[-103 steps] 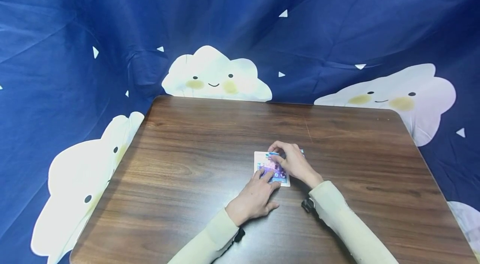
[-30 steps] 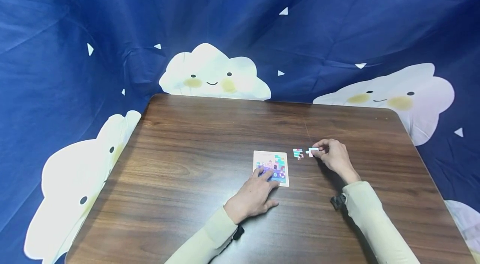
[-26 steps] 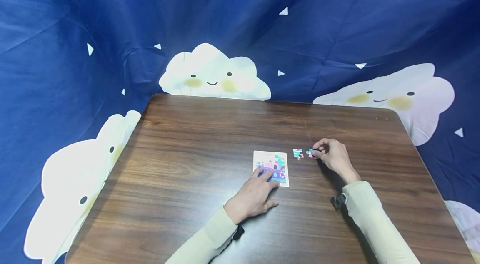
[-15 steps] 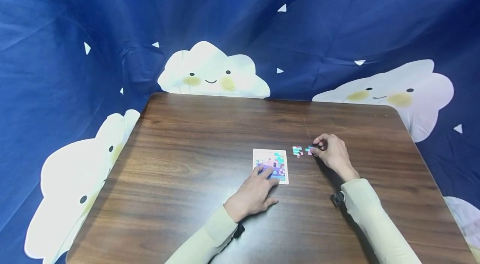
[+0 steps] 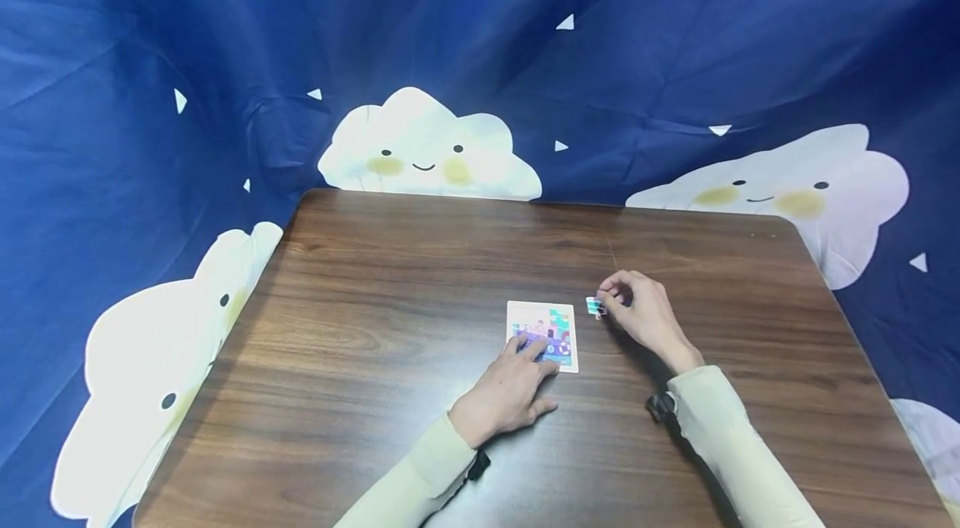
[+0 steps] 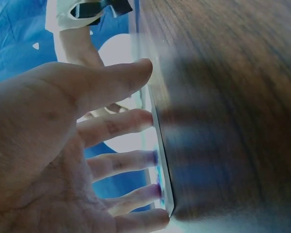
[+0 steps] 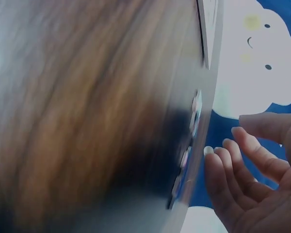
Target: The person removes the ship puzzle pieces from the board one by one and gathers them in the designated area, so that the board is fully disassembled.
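Lying spread, left hand (image 5: 506, 391) touched board (image 5: 534, 318), head view; piece (image 5: 592, 305) lay at board's two o'clock, by right hand (image 5: 648, 318). Left wrist: straight fingers met board. Right wrist: loosely curled hand gripped nothing, pieces (image 7: 182, 170) at ten o'clock.

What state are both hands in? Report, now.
Left hand: open, resting on the flat, square, white-bordered picture board.
Right hand: open, loosely curled, holding nothing, near the small teal-and-white jigsaw piece.
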`<action>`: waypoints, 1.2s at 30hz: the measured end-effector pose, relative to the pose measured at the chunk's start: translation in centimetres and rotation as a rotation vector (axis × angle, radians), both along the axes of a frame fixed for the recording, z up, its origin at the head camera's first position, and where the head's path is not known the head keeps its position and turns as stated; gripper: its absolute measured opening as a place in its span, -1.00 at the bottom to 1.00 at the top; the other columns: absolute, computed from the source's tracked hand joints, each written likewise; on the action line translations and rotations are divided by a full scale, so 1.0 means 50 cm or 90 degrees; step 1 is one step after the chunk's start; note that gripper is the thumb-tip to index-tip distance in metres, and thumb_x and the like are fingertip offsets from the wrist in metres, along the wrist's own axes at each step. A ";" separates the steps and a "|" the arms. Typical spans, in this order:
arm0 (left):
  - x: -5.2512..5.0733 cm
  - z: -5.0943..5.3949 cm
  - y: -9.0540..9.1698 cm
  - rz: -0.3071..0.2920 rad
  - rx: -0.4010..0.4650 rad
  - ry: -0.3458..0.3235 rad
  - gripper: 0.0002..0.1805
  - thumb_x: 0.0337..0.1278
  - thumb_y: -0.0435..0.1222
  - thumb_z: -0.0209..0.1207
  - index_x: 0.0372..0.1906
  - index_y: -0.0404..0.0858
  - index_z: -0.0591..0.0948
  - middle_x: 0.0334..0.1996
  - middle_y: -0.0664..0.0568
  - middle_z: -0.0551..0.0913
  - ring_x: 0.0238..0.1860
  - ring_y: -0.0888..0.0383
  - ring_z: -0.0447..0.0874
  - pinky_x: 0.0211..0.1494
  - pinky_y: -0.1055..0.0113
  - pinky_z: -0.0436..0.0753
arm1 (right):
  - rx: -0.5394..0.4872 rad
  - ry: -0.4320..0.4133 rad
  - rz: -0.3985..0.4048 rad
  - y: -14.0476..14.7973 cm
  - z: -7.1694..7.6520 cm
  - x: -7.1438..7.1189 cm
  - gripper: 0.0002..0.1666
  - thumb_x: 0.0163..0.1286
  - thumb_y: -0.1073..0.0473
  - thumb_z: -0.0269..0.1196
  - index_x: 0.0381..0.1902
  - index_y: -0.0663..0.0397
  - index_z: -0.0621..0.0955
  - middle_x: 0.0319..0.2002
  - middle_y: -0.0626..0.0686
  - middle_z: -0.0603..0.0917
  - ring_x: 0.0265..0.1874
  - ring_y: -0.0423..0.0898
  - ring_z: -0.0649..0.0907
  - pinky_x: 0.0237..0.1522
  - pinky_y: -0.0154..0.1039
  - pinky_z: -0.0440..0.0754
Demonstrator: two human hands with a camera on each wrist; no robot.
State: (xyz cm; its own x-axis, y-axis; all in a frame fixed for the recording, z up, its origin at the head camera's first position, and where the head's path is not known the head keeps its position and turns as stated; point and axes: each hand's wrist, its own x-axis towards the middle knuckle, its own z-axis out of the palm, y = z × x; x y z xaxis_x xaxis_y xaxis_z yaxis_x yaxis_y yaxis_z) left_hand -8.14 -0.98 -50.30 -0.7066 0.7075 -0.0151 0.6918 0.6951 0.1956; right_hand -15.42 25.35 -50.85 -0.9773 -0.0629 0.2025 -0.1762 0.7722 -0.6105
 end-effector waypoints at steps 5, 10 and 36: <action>0.006 -0.002 -0.001 -0.004 -0.002 -0.007 -0.49 0.23 0.12 0.36 0.20 0.00 0.70 0.38 -0.06 0.57 0.41 -0.13 0.50 0.55 0.11 0.45 | -0.015 -0.010 0.027 -0.021 -0.004 0.015 -0.93 0.38 0.23 0.39 -0.23 0.13 0.72 -0.29 0.07 0.74 -0.30 -0.09 0.68 -0.19 -0.21 0.66; 0.005 -0.003 -0.001 -0.001 0.000 -0.005 -0.49 0.22 0.11 0.37 0.19 -0.02 0.70 0.38 -0.08 0.57 0.41 -0.13 0.49 0.55 0.10 0.44 | -0.024 -0.006 0.062 -0.041 -0.005 0.018 -0.94 0.37 0.26 0.39 -0.22 0.11 0.73 -0.27 0.07 0.75 -0.30 -0.10 0.69 -0.19 -0.16 0.69; -0.001 -0.003 0.001 -0.001 0.003 0.013 -0.48 0.24 0.13 0.36 0.20 -0.02 0.69 0.37 -0.06 0.57 0.42 -0.13 0.48 0.55 0.10 0.46 | 0.023 -0.087 0.157 -0.084 -0.012 0.031 -0.76 0.32 0.19 0.47 -0.06 0.05 0.77 0.02 0.13 0.68 -0.03 0.09 0.69 0.04 0.08 0.70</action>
